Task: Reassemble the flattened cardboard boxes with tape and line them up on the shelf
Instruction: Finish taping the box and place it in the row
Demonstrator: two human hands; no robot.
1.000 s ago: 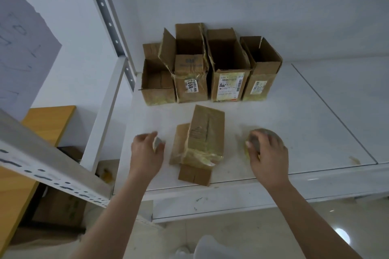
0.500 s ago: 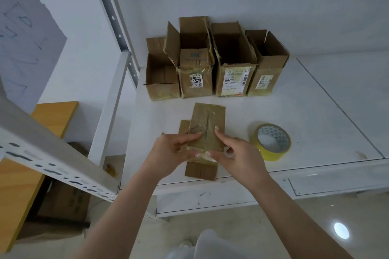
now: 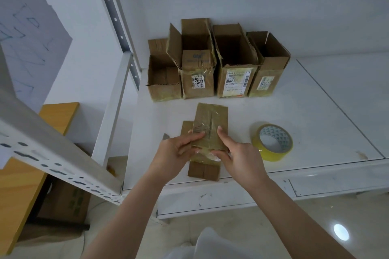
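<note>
Where the white shelf [image 3: 315, 111] meets its perforated metal upright [image 3: 113, 17] at the left, a sheet of paper [image 3: 27, 38] with blue line drawings hangs on the wall, and a wooden tabletop [image 3: 23, 174] sits below it with a brown carton [image 3: 65, 202] underneath. Four opened cardboard boxes stand in a row against the back wall, touching side by side: a low box [image 3: 164, 82], a taller one with a "8693" sticker [image 3: 197, 73], a box bearing a shipping label [image 3: 236, 69], and a box with a small yellow-white label [image 3: 269, 65].

Nearer the front edge, a taped cardboard box [image 3: 210, 126] lies on the shelf, its glossy taped face up, with brown flaps showing to its left and at its near end. The left hand [image 3: 174, 153] grips the box's near left edge, fingers curled over the top face and thumb along the side. The right hand [image 3: 237, 155] pinches the near right side, index finger stretched up along the top face while the other fingers curl at the end where clear tape bunches.

Just beside the right hand, a roll of yellow packing tape [image 3: 272, 142] lies flat on the shelf, apart from the box.
</note>
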